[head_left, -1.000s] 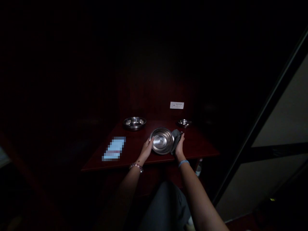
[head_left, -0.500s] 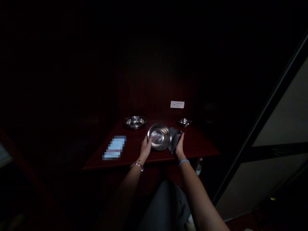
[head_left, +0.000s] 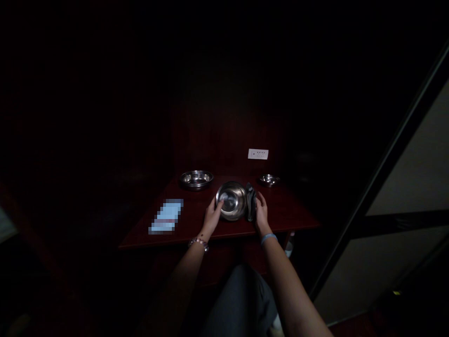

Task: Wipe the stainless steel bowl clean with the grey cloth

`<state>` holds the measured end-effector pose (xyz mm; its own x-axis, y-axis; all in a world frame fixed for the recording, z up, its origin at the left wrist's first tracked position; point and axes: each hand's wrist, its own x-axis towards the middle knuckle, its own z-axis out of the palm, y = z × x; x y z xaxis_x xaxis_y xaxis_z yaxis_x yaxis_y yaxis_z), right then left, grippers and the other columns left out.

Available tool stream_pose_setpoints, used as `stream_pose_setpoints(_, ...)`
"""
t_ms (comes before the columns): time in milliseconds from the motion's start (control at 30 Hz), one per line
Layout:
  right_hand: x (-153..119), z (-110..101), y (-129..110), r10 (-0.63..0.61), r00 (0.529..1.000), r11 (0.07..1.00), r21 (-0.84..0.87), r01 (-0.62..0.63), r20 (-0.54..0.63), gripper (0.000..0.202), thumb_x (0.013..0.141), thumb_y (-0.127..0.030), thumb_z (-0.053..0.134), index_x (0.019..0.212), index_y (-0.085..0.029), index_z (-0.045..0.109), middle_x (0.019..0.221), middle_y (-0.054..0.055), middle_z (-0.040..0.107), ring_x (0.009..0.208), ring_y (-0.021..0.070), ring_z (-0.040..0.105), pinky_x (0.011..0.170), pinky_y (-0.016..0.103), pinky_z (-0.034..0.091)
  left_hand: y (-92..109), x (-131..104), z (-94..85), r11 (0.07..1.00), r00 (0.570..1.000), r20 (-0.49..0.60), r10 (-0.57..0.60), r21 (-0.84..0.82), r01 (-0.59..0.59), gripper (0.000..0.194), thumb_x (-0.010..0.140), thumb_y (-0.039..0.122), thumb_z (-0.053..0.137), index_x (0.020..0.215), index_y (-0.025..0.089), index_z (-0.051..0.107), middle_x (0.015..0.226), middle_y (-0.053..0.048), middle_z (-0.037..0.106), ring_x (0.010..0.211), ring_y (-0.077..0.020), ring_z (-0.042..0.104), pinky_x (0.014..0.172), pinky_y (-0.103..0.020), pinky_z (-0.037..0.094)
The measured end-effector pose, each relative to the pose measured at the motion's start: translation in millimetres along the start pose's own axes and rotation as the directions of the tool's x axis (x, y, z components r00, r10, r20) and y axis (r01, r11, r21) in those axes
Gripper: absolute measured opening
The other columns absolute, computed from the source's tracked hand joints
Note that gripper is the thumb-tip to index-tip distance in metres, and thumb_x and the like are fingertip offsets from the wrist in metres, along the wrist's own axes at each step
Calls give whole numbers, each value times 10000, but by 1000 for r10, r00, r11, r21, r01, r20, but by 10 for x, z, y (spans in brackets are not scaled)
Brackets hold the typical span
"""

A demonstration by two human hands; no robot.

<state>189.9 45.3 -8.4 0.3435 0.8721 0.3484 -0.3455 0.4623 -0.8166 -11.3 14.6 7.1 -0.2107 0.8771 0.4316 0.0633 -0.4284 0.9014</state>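
By the near table edge, left hand grips gleaming bowl, right hand grey cloth; far basin stands apart.

The bowl is silver, the cloth dark grey, the table deep red.

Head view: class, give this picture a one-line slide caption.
Left hand grips a shiny metal bowl while the right hand holds a grey cloth beside it.

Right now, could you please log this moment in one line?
left hand: holds bowl | right hand: holds cloth beside bowl | table: large dish, small dish
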Motion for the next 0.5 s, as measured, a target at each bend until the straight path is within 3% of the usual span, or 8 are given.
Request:
stream_pose_setpoints(100,-8,41,-8,18,1000,1000,18,-18,4,618,754,-414,743,1317,-214,586,1214,101,723,1087,222,691,981,369,538,27,-5,7,1000,1000,6,-20,-11,20,528,883,528,593,1249,158,683,1264,-125,736,1215,-296,666,1116,-427,471)
stream_pose_setpoints(200,-8,63,-5,10,1000,999,-42,-10,0,536,733,-396,756,1219,-202,640,1236,118,709,1135,234,668,1014,382,517,57,-19,14,999,999,43,-31,-29,33,550,873,533,605,1269,158,677,1283,-126,730,1233,-296,657,1126,-420,464)
stream_pose_setpoints(500,-30,87,-4,27,1000,985,-170,-29,-16,532,671,-490,804,1088,-174,704,943,67,741,878,228,674,838,361,555,142,-37,15,994,996,68,-55,-94,62,560,866,514,614,1280,143,676,1323,-130,713,1292,-297,623,1149,-410,443)
